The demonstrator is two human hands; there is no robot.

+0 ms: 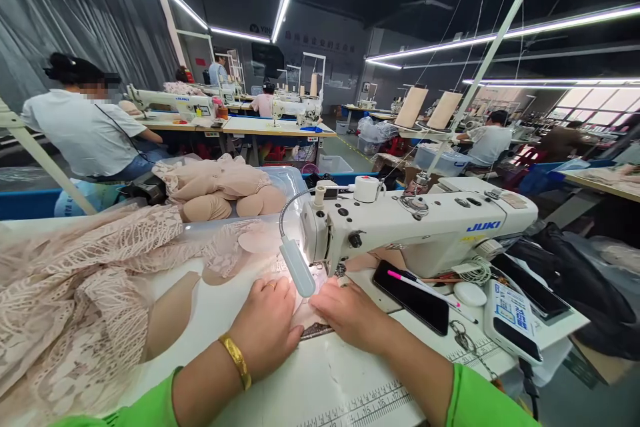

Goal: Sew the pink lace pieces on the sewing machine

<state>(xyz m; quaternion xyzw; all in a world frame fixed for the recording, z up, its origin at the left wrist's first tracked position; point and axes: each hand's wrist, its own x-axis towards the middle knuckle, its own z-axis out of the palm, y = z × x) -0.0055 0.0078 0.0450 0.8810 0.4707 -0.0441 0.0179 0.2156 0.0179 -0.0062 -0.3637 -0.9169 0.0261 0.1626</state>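
My left hand [265,327] lies flat with fingers together, pressing a pink lace fabric piece [306,312] on the machine bed, a gold bangle on its wrist. My right hand [350,313] lies beside it on the same fabric, fingers stretched toward the needle. Both sit just in front of the presser foot of a white JUKI sewing machine [425,223]. A small lamp [297,267] on a gooseneck shines over the needle area and hides part of the fabric. A large heap of pink lace [65,293] spreads over the table to my left.
A black phone [413,297] with a pink pen lies right of my hand, near a white device [510,320], keys and a second phone [533,287]. A clear bin of beige bra cups [225,197] stands behind. Other people sew at tables beyond.
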